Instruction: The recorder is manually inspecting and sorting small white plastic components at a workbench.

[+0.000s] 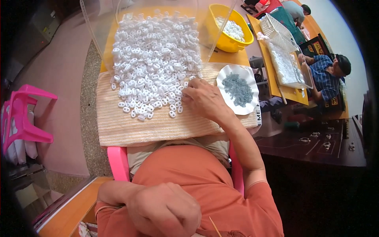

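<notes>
White oval plastic pieces point(154, 59), each with two holes, form a wide heap from a clear bin down onto the striped cloth point(158, 130). At the heap's right edge is my right hand point(205, 100), fingers curled together and pointing left among the outermost pieces; what they pinch is hidden. My left hand point(166, 209) is raised close to my chest, closed in a fist with its back showing, its contents out of sight. A thin pale stick point(215, 226) shows just right of that fist. Beside my right hand sits a white fluted dish point(252, 104) of small grey-blue translucent bits point(238, 89).
The clear bin point(92, 35) stands over the table's far part. A yellow tub point(241, 48) with white pieces is at far right. Another person point(327, 77) sits at a table with a white tray point(290, 69). A pink stool point(33, 114) stands on the left.
</notes>
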Tool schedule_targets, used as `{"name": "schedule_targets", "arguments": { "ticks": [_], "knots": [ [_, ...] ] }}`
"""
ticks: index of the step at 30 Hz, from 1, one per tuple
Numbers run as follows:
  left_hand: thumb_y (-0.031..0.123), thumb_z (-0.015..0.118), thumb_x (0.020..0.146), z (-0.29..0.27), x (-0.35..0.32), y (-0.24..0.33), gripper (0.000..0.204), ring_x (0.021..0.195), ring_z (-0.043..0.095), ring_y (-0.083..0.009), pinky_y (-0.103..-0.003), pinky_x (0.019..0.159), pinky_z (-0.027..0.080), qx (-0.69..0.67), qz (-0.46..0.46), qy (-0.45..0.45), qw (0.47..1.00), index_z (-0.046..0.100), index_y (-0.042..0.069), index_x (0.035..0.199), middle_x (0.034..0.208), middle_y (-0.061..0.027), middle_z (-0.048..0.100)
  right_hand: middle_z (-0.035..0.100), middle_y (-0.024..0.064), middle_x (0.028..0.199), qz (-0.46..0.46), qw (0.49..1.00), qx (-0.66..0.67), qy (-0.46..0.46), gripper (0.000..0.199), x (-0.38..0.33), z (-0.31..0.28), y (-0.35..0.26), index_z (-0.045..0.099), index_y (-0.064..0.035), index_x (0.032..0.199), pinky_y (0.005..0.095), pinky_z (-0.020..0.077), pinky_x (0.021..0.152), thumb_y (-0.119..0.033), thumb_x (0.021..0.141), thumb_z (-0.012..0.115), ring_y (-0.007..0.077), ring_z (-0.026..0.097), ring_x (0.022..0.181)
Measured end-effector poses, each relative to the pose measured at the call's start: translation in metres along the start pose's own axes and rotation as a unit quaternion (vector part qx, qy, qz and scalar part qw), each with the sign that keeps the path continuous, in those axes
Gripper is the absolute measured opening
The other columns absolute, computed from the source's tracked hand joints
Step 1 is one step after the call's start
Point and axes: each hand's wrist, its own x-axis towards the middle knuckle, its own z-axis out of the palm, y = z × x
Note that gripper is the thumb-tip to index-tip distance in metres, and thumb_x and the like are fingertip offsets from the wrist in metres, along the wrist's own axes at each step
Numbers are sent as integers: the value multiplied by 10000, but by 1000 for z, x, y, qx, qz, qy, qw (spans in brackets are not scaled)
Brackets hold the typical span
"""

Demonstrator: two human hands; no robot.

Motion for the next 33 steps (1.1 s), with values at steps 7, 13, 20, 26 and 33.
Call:
{"name": "schedule_targets", "arguments": {
  "ticks": [7, 13, 20, 26, 33],
  "knots": [
    [-37, 610, 826, -21, -16, -22, 132, 759, 645, -254, -336, 660, 511, -4, -46, -26, 999, 668, -55, 943, 836, -142, 658, 602, 92, 937, -14, 999, 45, -2, 129, 3, -3, 1, 673, -84, 900, 371, 478, 781, -182, 829, 626, 282, 604, 908],
    [-71, 630, 809, -27, -26, -32, 128, 736, 629, -261, -357, 666, 511, 34, -106, 24, 994, 674, -58, 929, 815, -141, 649, 602, 92, 933, -18, 999, 33, -20, 131, 2, -3, 0, 669, -78, 911, 367, 480, 774, -156, 822, 612, 276, 606, 901],
    [-82, 636, 806, -38, -32, -40, 121, 797, 662, -262, -347, 702, 527, 115, -149, 37, 981, 665, -36, 913, 865, -147, 675, 602, 92, 913, -44, 998, 5, 36, 130, -1, -5, -8, 667, -83, 905, 380, 485, 762, -123, 804, 596, 279, 607, 887],
    [-79, 652, 792, -43, -31, -43, 143, 790, 658, -250, -333, 697, 515, 155, -140, 59, 976, 663, -21, 922, 853, -140, 672, 592, 91, 876, -54, 998, -23, -2, 86, 1, 9, -13, 653, -93, 861, 382, 486, 724, -131, 811, 594, 277, 603, 851],
    [-63, 654, 801, -46, -32, -41, 121, 775, 653, -240, -321, 685, 508, 164, -204, 83, 961, 666, -26, 916, 850, -128, 673, 587, 100, 866, -17, 999, -39, -28, 114, 0, 5, -10, 653, -92, 876, 396, 483, 724, -175, 830, 591, 285, 609, 846]
  ]
}}
